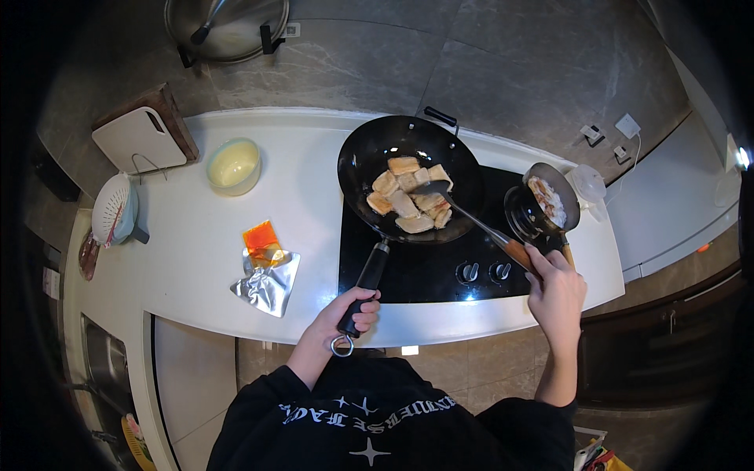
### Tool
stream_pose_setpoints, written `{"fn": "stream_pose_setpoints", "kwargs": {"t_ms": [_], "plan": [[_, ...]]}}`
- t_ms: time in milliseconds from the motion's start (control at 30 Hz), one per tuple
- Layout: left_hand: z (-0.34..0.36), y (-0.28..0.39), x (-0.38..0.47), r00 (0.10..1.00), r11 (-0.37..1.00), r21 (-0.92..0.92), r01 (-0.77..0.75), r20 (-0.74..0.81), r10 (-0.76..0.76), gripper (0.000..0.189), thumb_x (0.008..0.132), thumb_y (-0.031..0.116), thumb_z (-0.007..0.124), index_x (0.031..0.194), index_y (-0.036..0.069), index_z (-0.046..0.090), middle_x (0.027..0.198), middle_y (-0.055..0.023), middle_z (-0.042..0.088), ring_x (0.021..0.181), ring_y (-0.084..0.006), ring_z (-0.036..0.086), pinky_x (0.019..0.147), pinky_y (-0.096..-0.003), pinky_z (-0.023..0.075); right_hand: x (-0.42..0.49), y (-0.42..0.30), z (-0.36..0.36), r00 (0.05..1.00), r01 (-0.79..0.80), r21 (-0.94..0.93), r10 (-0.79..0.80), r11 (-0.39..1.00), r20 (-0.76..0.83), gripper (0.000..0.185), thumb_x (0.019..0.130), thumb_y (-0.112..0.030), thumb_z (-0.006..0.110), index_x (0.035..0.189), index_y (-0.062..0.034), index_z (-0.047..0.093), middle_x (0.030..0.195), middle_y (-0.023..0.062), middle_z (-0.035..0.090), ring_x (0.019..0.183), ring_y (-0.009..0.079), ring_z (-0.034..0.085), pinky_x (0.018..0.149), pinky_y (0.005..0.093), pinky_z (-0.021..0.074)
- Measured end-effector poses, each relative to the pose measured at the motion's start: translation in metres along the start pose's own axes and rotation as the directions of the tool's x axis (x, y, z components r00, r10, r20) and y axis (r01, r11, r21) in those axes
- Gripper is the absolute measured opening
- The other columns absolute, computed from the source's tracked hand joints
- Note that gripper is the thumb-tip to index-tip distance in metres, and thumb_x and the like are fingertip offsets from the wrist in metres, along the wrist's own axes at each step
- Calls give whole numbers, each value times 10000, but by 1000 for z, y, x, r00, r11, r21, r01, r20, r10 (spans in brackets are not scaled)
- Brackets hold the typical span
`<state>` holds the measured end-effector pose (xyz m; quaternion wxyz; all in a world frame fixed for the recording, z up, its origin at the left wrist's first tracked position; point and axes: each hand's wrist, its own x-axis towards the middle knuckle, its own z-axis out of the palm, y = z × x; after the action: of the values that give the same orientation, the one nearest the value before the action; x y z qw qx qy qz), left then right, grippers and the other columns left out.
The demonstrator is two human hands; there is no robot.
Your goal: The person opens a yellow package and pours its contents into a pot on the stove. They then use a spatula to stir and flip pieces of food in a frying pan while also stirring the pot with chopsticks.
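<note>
My left hand point(353, 312) grips the black handle point(372, 274) of a dark wok point(362, 171), which sits over the left part of a black glass cooktop point(400, 277). Several flat pieces of pale, partly browned food point(404, 203) lie in the wok with some oil. In my right hand point(556, 288) is a spatula point(480, 222) with a wooden grip. Its dark blade rests against the food near the wok's middle. A smaller pot point(568, 197), holding whitish food with brown bits, stands just beyond my right hand.
Left of the cooktop lie an orange sauce packet point(261, 238) and a torn silver foil pouch point(272, 288). Behind them stands a pale yellow bowl point(234, 168). Farther left are cutting boards point(138, 141) and a white colander point(112, 206). Two knobs point(468, 272) sit at the cooktop's front.
</note>
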<state>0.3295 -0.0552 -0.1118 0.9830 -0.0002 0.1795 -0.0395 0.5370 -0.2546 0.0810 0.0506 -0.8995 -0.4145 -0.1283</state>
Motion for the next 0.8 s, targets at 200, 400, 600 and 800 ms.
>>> {"fn": "stream_pose_setpoints", "kwargs": {"t_ms": [200, 400, 600, 800], "plan": [[-1, 1, 2, 1000, 1000, -4, 15, 19, -15, 133, 897, 140, 546, 952, 31, 494, 652, -11, 463, 487, -75, 429, 423, -190, 375, -1, 3, 15, 1000, 14, 5, -14, 1000, -15, 424, 683, -14, 679, 1091, -128, 676, 788, 81, 583, 662, 292, 597, 589, 381, 470], [1, 1, 0, 1000, 1000, 16, 0, -7, 0, 131, 895, 138, 548, 953, 34, 494, 652, -6, 452, 483, -72, 420, 422, -190, 371, 5, -1, 21, 1000, -24, 31, 24, 999, 12, 432, 715, -11, 659, 1132, -122, 654, 806, 92, 588, 692, 301, 603, 603, 388, 474], [0, 1, 2, 1000, 1000, 25, 4, -1, -4, 133, 898, 141, 545, 951, 31, 492, 646, -8, 460, 480, -71, 426, 418, -188, 378, 14, 2, 49, 993, 26, -13, -28, 1000, -114, 391, 753, -67, 659, 1137, -141, 656, 803, 73, 579, 630, 275, 609, 549, 379, 482], [1, 1, 1, 1000, 1000, 15, -4, -12, 4, 136, 897, 142, 551, 947, 31, 490, 642, -8, 462, 479, -69, 429, 415, -186, 381, 5, 1, 39, 999, 34, -35, -35, 999, -18, 411, 724, -61, 662, 1127, -144, 661, 802, 69, 577, 639, 269, 613, 541, 380, 479]]}}
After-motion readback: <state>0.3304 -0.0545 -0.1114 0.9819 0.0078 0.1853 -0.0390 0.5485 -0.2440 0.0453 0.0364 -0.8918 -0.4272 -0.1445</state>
